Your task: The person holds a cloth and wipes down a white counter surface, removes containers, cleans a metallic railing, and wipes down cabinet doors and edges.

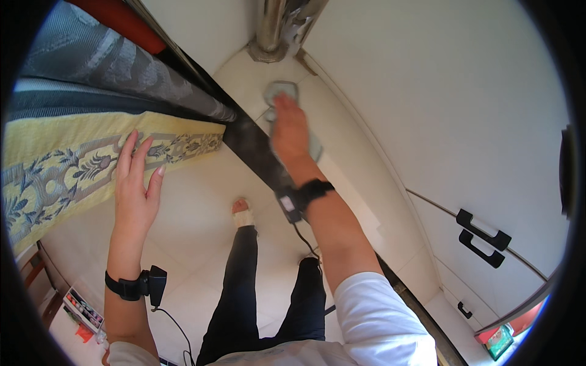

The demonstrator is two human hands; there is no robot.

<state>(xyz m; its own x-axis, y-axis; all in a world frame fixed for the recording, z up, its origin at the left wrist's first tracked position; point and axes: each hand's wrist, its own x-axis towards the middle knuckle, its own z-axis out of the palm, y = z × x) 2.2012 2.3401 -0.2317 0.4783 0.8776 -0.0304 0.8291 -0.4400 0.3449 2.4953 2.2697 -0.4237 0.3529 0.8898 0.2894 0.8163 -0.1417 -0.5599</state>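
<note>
A grey-green cloth (315, 146) shows above and beside my right hand (289, 131), which covers its middle. The fingers of that hand are smeared by motion, and they press the cloth against a pale tiled surface. To the left, my left hand (135, 174) is open, its fingers stretched out and apart. Its fingertips lie against the yellow patterned border (79, 168) of a hanging curtain (122, 67) in grey and dark blue. Each wrist carries a black strapped device with a cable.
A shiny metal pipe (269, 33) rises at the far end of the pale surface. A black strip (247, 143) runs beside the curtain. White cabinets with black handles (482, 238) line the right side. Small boxed items (83, 309) sit at the lower left.
</note>
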